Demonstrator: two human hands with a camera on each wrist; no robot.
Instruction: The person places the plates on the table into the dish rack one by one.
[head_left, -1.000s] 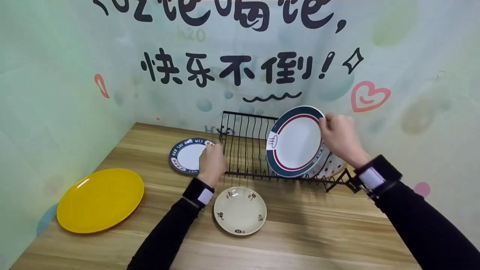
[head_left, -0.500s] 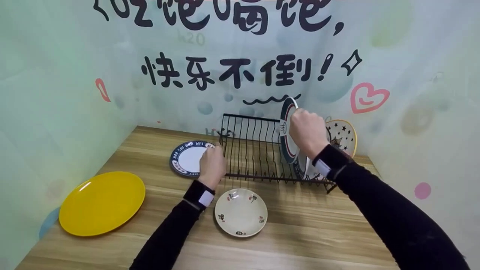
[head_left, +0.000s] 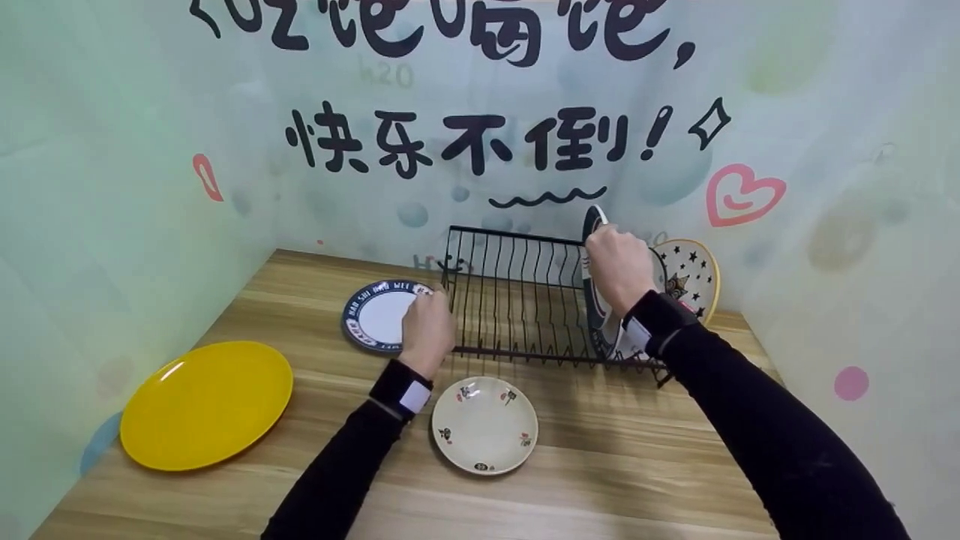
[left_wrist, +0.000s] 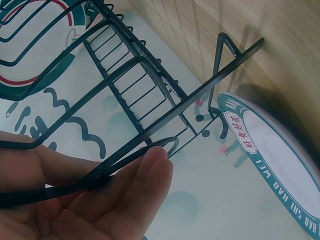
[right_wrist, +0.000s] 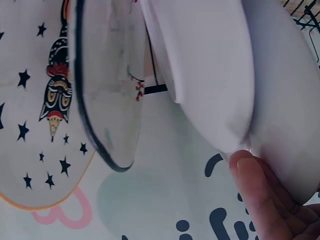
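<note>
A person's right hand [head_left: 621, 264] pinches the rim of a blue-rimmed plate [head_left: 592, 229] standing nearly upright over the right half of a black wire dish rack [head_left: 517, 235], right of center in the head view. The left hand [head_left: 429, 326], fingers curled around the wire, grips the rack's left end, just beside a smaller plate [head_left: 377, 321] on the table [head_left: 645, 465]. At far right, a star-patterned plate [head_left: 699, 279] leans upright. A yellow plate [head_left: 206, 405] lies at lower left, a cream dish [head_left: 485, 427] at lower center.

Careful work here would likely mean holding the plate vertical, lining its lower edge up with a gap between the wires, keeping fingertips clear of the neighboring white plate [right_wrist: 210, 65] and steadying the rack's end throughout.

The right hand hides much of the plate's face, and whether its lower edge sits in a slot cannot be told. The dark-rimmed dish [right_wrist: 86, 120] in the right wrist view is partly cut off, its form uncertain.
</note>
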